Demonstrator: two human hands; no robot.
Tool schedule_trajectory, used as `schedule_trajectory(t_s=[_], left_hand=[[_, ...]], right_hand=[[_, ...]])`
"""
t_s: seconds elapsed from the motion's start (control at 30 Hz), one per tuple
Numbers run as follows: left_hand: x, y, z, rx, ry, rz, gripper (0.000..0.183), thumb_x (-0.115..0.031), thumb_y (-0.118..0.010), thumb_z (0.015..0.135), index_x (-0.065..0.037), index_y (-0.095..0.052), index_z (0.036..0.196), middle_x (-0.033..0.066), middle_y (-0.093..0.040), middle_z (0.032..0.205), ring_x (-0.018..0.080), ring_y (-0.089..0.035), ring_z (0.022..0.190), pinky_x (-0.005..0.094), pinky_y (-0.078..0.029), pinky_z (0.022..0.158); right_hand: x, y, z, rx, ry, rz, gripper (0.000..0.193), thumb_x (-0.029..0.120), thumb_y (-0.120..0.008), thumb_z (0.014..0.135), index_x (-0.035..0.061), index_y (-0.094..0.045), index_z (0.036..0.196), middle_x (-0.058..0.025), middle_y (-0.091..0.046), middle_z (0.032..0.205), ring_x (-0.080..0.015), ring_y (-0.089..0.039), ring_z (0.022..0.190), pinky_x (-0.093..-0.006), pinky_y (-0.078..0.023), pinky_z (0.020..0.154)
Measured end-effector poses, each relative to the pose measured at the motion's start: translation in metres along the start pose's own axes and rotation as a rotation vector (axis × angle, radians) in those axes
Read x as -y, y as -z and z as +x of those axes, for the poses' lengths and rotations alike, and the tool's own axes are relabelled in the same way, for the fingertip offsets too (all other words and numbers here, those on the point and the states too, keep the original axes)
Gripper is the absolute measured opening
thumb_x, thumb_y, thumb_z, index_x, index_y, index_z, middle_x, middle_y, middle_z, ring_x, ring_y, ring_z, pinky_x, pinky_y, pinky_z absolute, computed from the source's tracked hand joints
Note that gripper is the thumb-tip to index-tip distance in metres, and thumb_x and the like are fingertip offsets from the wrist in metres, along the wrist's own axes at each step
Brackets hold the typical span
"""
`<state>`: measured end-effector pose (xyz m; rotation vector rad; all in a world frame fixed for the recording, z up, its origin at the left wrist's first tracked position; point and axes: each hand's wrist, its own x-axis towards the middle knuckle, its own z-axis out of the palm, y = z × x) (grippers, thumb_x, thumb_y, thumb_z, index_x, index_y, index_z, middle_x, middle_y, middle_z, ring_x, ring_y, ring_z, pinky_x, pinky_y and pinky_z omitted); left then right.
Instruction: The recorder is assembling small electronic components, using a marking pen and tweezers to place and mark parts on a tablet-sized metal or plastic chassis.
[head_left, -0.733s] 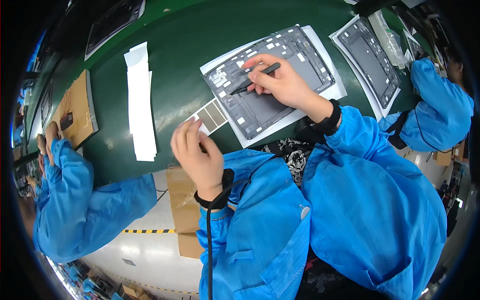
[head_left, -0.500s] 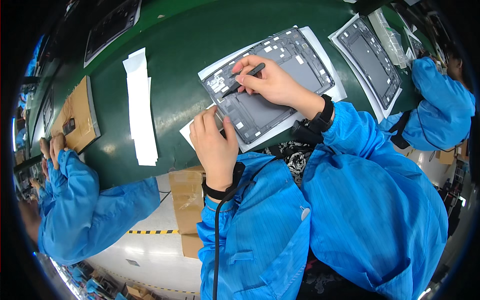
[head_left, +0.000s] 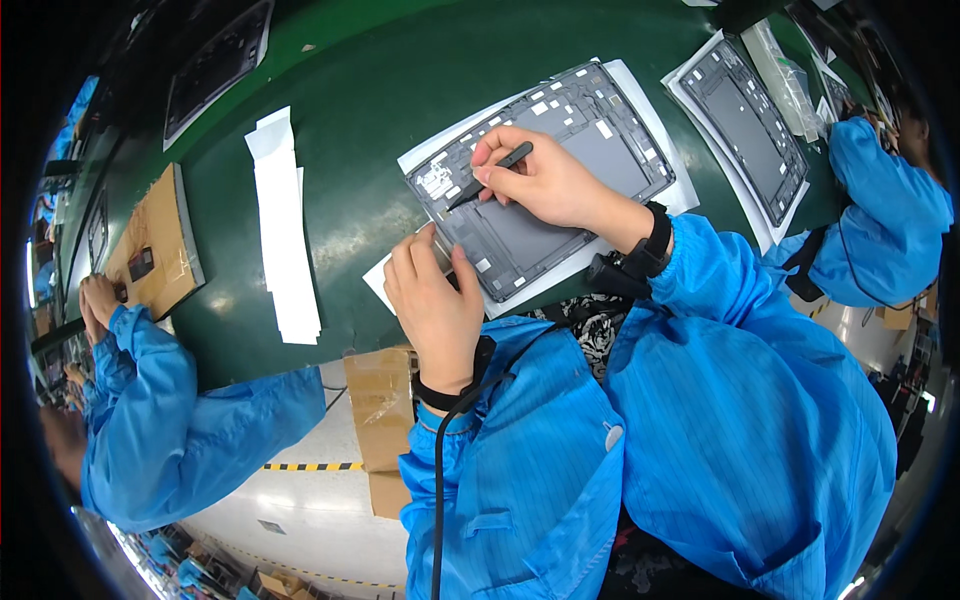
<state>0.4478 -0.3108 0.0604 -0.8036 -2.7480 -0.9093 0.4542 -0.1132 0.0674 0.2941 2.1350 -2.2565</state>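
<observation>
A dark grey tablet housing (head_left: 620, 160), dotted with small white pads, lies on white paper (head_left: 680, 185) in front of me. My right hand (head_left: 545, 180) is closed around slim black tweezers (head_left: 517, 154), pinched between thumb and fingers. Their pointed tip is down by the housing's left part, close to a white-patterned patch (head_left: 434, 182). My left hand (head_left: 432, 305) rests at the housing's near left edge, thumb and fingers apart. Its fingertips are over the paper and the edge, so the exact contact there is partly hidden.
On the green table (head_left: 350, 200), a stack of white paper strips (head_left: 283, 240) lies to the left. A second tablet housing (head_left: 745, 125) on paper and a clear plastic package (head_left: 785, 80) are at right. Cardboard (head_left: 160, 240) lies far left. Blue-sleeved co-workers sit on both sides.
The view has shifted slightly, so most things appear a little lower. The tweezers stay in my right hand, their tip still near the same area. My left hand keeps its place at the edge.
</observation>
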Motion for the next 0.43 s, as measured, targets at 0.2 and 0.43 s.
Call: schedule_trajectory(t_s=[0.2, 0.43], left_hand=[[-0.016, -0.006, 0.000, 0.006, -0.092, 0.273, 0.040, -0.021, -0.067, 0.088, 0.000, -0.063, 0.122, 0.0111, -0.058, 0.105, 0.0287, -0.057, 0.097, 0.0392, -0.046, 0.078], [-0.030, -0.012, 0.003, 0.120, -0.031, 0.526, 0.043, -0.029, -0.067, 0.088, -0.003, -0.065, 0.122, 0.0080, -0.058, 0.104, 0.0252, -0.057, 0.098, 0.0360, -0.047, 0.075]], right_hand=[[0.002, -0.003, 0.000, -0.023, 0.003, -0.010, 0.015, 0.011, -0.059, 0.096, -0.0007, -0.055, 0.105, -0.0003, -0.060, 0.077, -0.0072, -0.058, 0.069, -0.0218, -0.046, 0.063], [0.004, 0.016, -0.005, -0.404, 0.165, 0.098, 0.013, 0.016, -0.058, 0.098, 0.0045, -0.063, 0.098, -0.0046, -0.065, 0.081, -0.0127, -0.065, 0.074, -0.0252, -0.052, 0.068]])
